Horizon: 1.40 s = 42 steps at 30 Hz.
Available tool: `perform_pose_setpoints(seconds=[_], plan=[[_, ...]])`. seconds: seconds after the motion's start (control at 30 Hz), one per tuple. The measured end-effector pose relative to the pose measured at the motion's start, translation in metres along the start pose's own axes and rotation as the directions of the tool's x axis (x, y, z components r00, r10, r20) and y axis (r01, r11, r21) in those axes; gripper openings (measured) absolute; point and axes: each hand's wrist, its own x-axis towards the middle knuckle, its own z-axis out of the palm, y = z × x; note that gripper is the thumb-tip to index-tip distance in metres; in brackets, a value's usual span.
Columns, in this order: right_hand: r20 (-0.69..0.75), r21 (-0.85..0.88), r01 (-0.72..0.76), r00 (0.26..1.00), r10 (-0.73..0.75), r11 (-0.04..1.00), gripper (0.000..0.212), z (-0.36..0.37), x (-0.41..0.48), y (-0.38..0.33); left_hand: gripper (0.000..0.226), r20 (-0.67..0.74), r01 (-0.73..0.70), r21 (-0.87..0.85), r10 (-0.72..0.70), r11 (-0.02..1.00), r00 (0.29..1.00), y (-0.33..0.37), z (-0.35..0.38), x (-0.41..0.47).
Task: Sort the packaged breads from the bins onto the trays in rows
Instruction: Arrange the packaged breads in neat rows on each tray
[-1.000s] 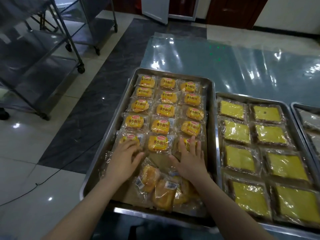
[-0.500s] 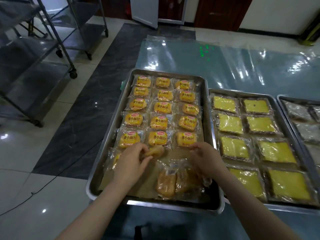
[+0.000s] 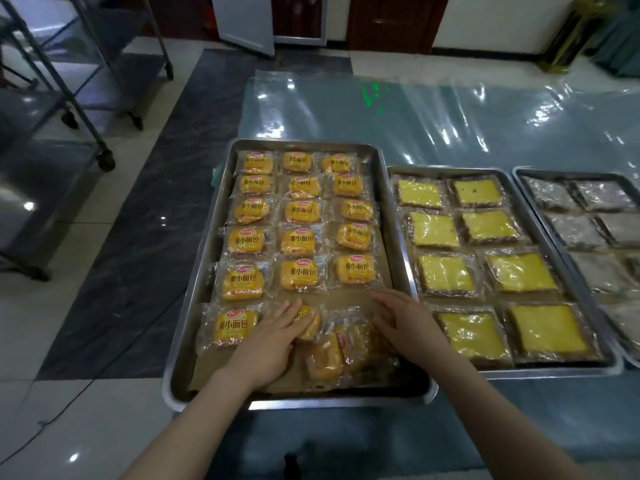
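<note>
Packaged breads (image 3: 299, 275) rowed in tray (image 3: 207, 258), loose pile (image 3: 346, 351)

The clear-wrapped yellow bread bun (image 3: 310, 323) is half hidden under the left hand (image 3: 272, 342), the rightmost steel tray (image 3: 554, 173) of grey wrapped slices is cut off by the frame edge, and labels on the heaped packets (image 3: 332, 356) are blurred.

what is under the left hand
A packaged bread lies under the left hand; only its right end shows past the hand. The rest of it is covered.
</note>
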Motion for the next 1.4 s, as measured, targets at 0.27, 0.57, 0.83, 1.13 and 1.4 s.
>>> perform_pose_setpoints(seconds=[0.27, 0.57, 0.83, 1.13, 1.4], plan=[[-0.054, 0.037, 0.006, 0.999, -0.004, 0.999, 0.046, 0.000, -0.006, -0.011, 0.069, -0.115, 0.045, -0.121, -0.059, 0.992, 0.992, -0.005, -0.009, -0.012], [-0.106, 0.268, 0.027, 0.994, 0.001, 0.963, 0.011, -0.014, 0.006, -0.060, 0.035, -0.565, -0.067, -0.228, -0.076, 0.971, 0.822, 0.028, -0.051, -0.008], [0.086, 0.839, -0.134, 0.990, 0.113, 0.528, 0.039, -0.012, 0.018, -0.101, 0.052, -0.583, -0.160, -0.209, 0.009, 0.965, 0.812, 0.040, -0.070, -0.012], [0.326, 0.943, -0.333, 0.910, 0.255, -0.019, 0.021, -0.006, 0.025, -0.104, 0.039, -0.537, -0.174, -0.194, 0.044, 0.966, 0.843, 0.035, -0.064, -0.027], [-0.064, 0.674, -0.079, 0.984, 0.164, 0.735, 0.024, -0.008, 0.059, -0.098, 0.061, -0.339, 0.312, -0.210, -0.368, 0.927, 0.866, -0.027, -0.021, -0.056]])
